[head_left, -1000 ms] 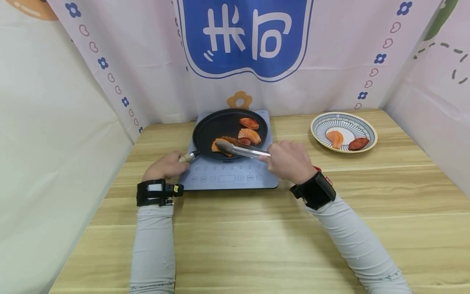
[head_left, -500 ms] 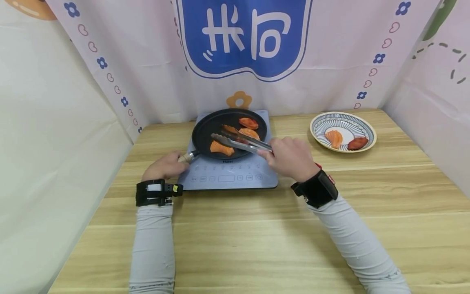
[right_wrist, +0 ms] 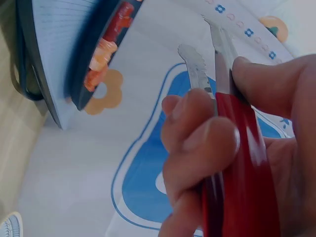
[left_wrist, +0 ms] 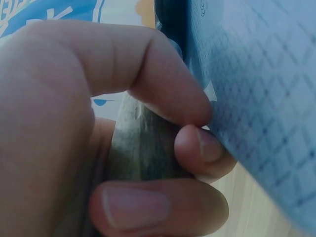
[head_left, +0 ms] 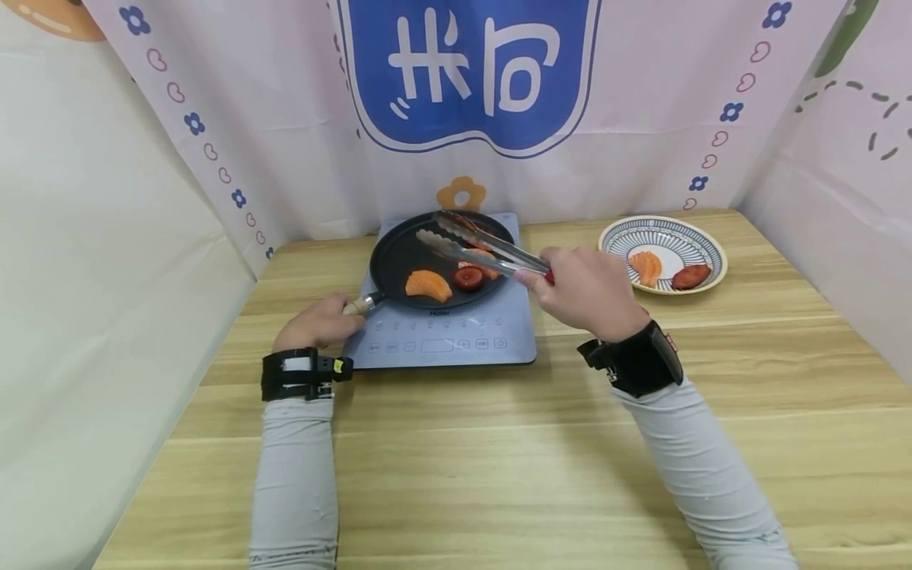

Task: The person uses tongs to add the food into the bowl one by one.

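My left hand (head_left: 311,323) grips the wooden handle (head_left: 358,305) of a flat black frying pan (head_left: 395,257); the left wrist view shows the fingers curled round this handle (left_wrist: 140,143). In my right hand (head_left: 587,289) are metal tongs (head_left: 499,255) with red grips (right_wrist: 247,173). The tips are spread apart above the pan with nothing between them. Near the pan's front lies an orange salmon-like slice (head_left: 428,286). To its right sits a round dark-red slice (head_left: 468,277), beside another orange slice (head_left: 488,265) partly behind the tongs. A red piece further back is mostly hidden.
The pan stands on a pale induction cooker (head_left: 438,344) on a wooden table (head_left: 456,467). A patterned plate (head_left: 614,237) at the back right holds an orange slice (head_left: 646,267) and a dark-red piece (head_left: 690,276). A printed curtain (head_left: 306,158) hangs behind.
The tongs released the front orange slice, which now lies flat in the pan. My right hand then lifted and moved right and back with the tongs spread. My left hand stays on the handle.
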The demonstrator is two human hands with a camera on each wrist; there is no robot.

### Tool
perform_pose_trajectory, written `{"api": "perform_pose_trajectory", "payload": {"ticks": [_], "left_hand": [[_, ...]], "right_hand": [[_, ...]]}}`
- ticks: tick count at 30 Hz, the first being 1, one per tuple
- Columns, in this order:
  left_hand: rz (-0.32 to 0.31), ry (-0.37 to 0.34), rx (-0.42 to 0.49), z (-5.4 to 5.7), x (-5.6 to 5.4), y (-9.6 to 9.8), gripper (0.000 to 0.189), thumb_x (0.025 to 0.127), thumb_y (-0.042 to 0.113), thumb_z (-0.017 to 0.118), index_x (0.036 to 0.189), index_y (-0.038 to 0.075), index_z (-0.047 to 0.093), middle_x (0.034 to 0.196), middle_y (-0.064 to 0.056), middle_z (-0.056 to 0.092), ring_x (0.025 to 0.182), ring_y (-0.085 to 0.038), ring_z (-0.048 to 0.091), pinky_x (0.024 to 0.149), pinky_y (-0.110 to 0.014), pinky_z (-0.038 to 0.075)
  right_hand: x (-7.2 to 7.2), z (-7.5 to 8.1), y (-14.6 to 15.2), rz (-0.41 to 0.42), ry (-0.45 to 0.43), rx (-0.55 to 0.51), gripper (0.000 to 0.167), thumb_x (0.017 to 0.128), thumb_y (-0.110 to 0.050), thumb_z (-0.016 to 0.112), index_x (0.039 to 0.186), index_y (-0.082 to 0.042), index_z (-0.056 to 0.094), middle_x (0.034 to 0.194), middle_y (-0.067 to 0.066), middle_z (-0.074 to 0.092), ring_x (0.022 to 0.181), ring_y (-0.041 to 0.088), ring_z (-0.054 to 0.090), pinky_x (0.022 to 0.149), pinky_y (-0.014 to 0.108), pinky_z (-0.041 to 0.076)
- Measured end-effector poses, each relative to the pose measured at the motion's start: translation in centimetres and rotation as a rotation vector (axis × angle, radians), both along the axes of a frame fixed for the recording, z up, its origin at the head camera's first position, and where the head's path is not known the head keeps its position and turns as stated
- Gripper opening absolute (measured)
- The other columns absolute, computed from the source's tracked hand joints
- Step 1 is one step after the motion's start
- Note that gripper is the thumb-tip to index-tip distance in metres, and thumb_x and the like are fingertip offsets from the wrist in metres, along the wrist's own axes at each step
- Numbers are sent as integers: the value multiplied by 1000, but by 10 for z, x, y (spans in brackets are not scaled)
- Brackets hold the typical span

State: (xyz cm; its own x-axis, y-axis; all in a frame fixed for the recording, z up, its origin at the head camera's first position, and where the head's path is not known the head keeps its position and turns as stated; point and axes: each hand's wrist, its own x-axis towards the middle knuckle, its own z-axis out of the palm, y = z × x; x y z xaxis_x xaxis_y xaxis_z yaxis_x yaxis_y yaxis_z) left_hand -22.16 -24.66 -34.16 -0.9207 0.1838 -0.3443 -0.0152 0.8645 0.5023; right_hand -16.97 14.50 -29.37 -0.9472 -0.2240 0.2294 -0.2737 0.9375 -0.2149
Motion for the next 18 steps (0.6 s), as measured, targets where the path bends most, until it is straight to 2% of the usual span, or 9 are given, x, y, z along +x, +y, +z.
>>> {"api": "perform_pose_trajectory", "payload": {"ticks": [18], "left_hand": [[4, -8, -4, 1, 0, 0, 29, 100, 23, 54, 115, -2, 56, 83, -5, 50, 68, -18, 47, 60, -30, 41]], "right_hand": [[7, 20, 30, -107, -11, -44, 49, 103, -60, 54, 80, -16, 58, 67, 4, 55, 68, 28, 57, 55, 42, 37]]}}
